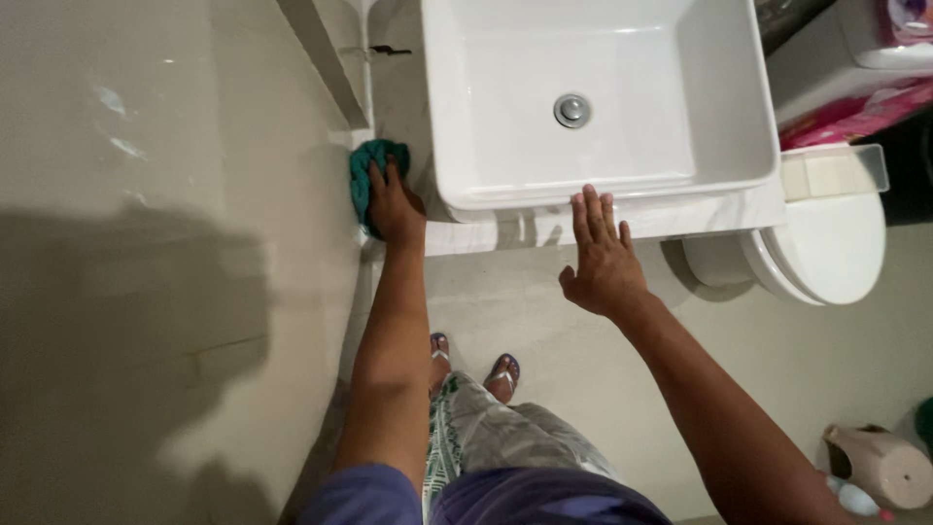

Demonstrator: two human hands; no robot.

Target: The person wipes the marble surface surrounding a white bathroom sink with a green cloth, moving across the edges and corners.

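My left hand [394, 206] presses a teal cloth [366, 173] onto the pale counter [398, 87] left of the white square sink basin [593, 97], close to the wall. My right hand [603, 258] is flat and open, fingers spread, resting on the counter's front edge [680, 216] just below the basin. The basin is bare, with a metal drain [572, 110] in its middle.
A white toilet [826, 248] with its lid down stands to the right of the counter. Pink packages [855, 112] lie above it. A beige jug [880, 462] lies on the floor at the lower right. A tiled wall [146, 243] runs along the left.
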